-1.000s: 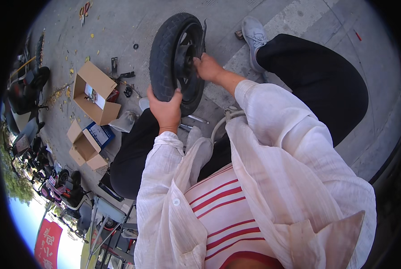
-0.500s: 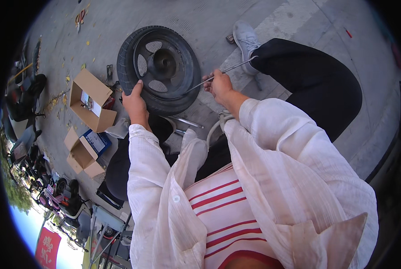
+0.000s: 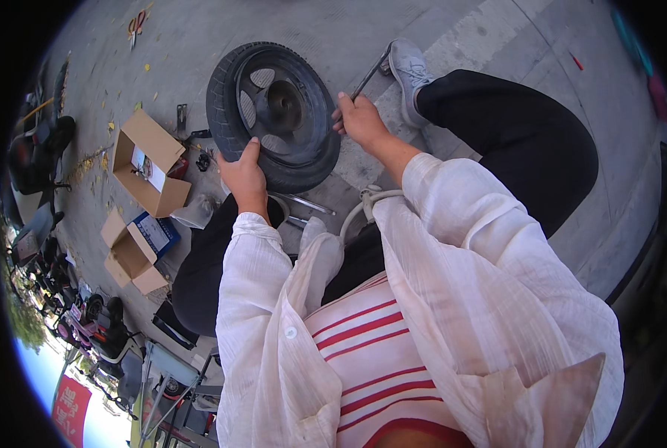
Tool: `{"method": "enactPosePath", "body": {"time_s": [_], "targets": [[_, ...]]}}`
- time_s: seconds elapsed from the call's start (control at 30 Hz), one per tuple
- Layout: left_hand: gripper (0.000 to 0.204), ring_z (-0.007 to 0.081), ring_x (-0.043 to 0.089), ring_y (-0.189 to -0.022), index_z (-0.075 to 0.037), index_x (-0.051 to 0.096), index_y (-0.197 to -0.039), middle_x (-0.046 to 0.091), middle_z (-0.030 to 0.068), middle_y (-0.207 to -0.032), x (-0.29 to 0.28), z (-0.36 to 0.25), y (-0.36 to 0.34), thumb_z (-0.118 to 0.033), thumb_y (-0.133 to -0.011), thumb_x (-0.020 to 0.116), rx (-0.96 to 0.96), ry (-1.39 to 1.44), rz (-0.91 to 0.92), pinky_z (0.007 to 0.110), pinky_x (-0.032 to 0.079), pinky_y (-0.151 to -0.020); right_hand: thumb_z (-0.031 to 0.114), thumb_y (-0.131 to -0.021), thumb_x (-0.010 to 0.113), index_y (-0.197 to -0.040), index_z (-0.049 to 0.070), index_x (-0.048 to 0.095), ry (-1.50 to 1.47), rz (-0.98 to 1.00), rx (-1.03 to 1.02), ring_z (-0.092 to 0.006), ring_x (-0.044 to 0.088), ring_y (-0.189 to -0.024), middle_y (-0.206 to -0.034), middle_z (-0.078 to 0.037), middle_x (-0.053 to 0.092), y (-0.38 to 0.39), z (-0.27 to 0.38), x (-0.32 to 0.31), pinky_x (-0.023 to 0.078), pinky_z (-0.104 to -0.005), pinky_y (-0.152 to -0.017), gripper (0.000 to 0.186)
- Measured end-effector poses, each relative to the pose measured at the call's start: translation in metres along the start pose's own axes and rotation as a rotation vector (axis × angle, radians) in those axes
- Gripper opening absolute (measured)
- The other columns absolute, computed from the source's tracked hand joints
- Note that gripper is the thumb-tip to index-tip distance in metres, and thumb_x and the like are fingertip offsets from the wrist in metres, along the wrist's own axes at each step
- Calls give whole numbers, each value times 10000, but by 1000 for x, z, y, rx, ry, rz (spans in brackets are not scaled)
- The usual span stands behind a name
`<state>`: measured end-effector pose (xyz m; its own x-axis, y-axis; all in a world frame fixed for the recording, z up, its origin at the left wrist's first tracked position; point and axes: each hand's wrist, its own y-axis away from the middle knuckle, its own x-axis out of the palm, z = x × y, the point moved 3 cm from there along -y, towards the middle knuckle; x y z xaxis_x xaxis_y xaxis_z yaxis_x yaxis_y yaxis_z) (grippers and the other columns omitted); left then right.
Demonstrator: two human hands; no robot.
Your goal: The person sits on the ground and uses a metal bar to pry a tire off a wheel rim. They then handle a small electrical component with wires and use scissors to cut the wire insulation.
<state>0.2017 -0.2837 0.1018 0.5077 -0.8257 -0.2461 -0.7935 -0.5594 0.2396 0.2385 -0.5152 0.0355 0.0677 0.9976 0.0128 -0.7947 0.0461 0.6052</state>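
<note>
A black scooter wheel with its tyre (image 3: 309, 153) is tilted in front of me, its hub and spokes facing up. My left hand (image 3: 244, 172) grips the tyre at its lower left, thumb over the sidewall. My right hand (image 3: 359, 123) is closed on a thin metal lever (image 3: 371, 73) just right of the tyre, the bar slanting up and away toward my shoe; I cannot tell whether its lower end touches the wheel. Two long metal bars (image 3: 315, 204) lie on the ground below the wheel, beside a pale curved tube (image 3: 359, 213) between my legs.
Two open cardboard boxes (image 3: 150, 160), a plastic bag (image 3: 193, 214) and small dark parts lie to the left. Scissors (image 3: 135, 26) are at the top left, a red pen-like item (image 3: 576, 61) at the right. Parked scooters (image 3: 38, 160) line the left edge. My bent leg (image 3: 512, 134) is on the right.
The wheel has turned from nearly edge-on to face up. Since half a second ago, my right hand has moved up and the lever has swung steeper, away from lying across the tyre.
</note>
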Motion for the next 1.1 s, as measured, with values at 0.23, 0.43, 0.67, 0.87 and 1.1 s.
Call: {"method": "enactPosePath", "body": {"time_s": [0.23,0.43,0.67,0.87,1.1], "targets": [[594,225,615,-897,75,517,-1175,642,157,-1026,21,-19,39,-168,-702,782,144,-272,25,315,464,-853,256,-966,477,-880,-45,563,229,122,-185,-301,652,-626,-722,-189,632,-4,-2,3,520,-411,-628,324],[650,263,622,-924,76,510,-1202,641,181,-1042,25,-16,31,-214,-691,786,206,-302,59,341,462,-874,291,-965,471,-833,-28,594,564,26,-495,-373,623,-712,-718,-218,608,-6,26,-6,474,-455,-681,366],[612,285,635,-910,113,542,-1154,645,191,-1064,16,-19,-37,-212,-695,784,-50,-135,57,347,480,-846,375,-991,462,-757,14,590,50,-119,-141,-295,580,-698,-715,-145,594,22,45,-18,470,-429,-671,449],[431,300,660,-958,52,549,-1188,633,181,-1126,16,-16,-53,-165,-848,703,-380,570,114,435,545,-865,250,-1018,437,-928,106,474,-642,-132,226,-116,423,-554,-696,4,434,36,56,-38,427,-297,-535,173],[401,313,656,-967,12,538,-1197,631,151,-1097,17,16,-40,-116,-843,675,-382,764,-63,470,547,-868,237,-1013,438,-950,66,495,-360,272,508,-80,350,-525,-703,9,426,87,45,-30,309,-240,-442,191]]}}
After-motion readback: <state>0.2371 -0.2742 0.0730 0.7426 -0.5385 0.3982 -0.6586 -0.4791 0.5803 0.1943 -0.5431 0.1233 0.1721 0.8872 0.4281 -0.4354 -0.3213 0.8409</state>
